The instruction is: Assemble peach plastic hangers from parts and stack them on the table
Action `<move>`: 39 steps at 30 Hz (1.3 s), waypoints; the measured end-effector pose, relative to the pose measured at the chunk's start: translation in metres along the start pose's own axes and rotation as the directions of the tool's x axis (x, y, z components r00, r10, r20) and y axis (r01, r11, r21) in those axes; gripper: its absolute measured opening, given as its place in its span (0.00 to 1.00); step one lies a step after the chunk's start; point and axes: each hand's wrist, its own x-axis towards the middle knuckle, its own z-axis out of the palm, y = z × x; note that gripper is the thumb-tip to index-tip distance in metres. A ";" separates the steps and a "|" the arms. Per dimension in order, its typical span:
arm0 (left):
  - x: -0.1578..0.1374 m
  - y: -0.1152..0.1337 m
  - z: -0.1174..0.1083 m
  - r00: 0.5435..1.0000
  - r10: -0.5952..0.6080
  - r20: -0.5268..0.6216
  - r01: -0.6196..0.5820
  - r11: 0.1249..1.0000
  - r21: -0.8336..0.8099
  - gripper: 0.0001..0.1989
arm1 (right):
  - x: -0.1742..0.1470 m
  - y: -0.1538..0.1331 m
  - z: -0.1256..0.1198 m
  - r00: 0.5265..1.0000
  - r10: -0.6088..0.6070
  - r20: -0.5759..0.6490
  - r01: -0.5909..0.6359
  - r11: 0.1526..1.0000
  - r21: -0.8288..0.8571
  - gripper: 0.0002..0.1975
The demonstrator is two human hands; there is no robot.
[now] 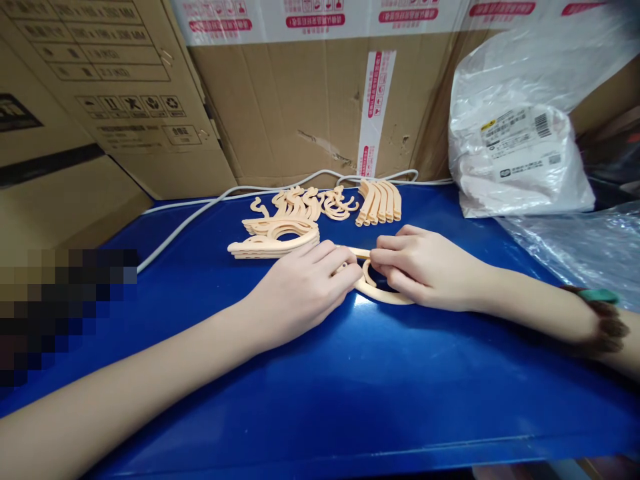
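“Nearest the camera in the head view, what is showing?”

“Left forearm (150, 385), slanting over the near left corner of the blue surface (400, 400).”

“And the hands?”

“The left hand (310, 287) is curling its fingers almost closed about the left part of a peach frame (383, 295), its fingertips partly hidden. The right hand (425, 270) is gripping the right part, fingers bent. So the frame is sitting between them, nearer the surface's back edge than its front.”

“What else is lying there?”

“A stack of frames (265, 248) is resting just beyond the left hand; hooks (297, 203) and a row of curved arms (380, 203) are lying near the back edge.”

“How would you be handling it?”

“I'd be gripping close to the middle, pressing evenly and not twisting; those slender curves are probably flexing easily. I'd also be keeping the left knuckles off the stack.”
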 end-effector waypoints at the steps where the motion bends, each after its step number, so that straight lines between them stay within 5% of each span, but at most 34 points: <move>1: 0.000 -0.001 0.000 1.000 -0.003 -0.005 0.004 1.000 0.023 0.12 | 0.000 -0.002 -0.001 1.000 0.010 0.006 -0.009 0.999 -0.031 0.14; 10: -0.004 -0.002 0.003 0.997 -0.073 -0.009 0.073 0.997 -0.036 0.10 | -0.003 -0.005 -0.001 1.000 0.028 -0.010 -0.029 0.992 -0.123 0.13; 18: -0.004 0.003 0.000 0.951 -0.299 0.078 0.309 0.903 -0.298 0.10 | -0.005 -0.018 0.005 0.997 -0.025 -0.078 0.025 1.000 0.004 0.12; 29: -0.002 0.001 -0.001 0.944 -0.270 0.190 0.330 0.797 -0.506 0.14 | -0.005 -0.019 0.013 0.977 -0.151 -0.149 0.160 0.986 0.054 0.04; 39: -0.001 -0.001 0.001 0.978 -0.193 0.083 0.208 0.946 -0.248 0.17 | -0.003 -0.010 0.013 0.966 0.068 -0.251 -0.086 0.995 -0.059 0.15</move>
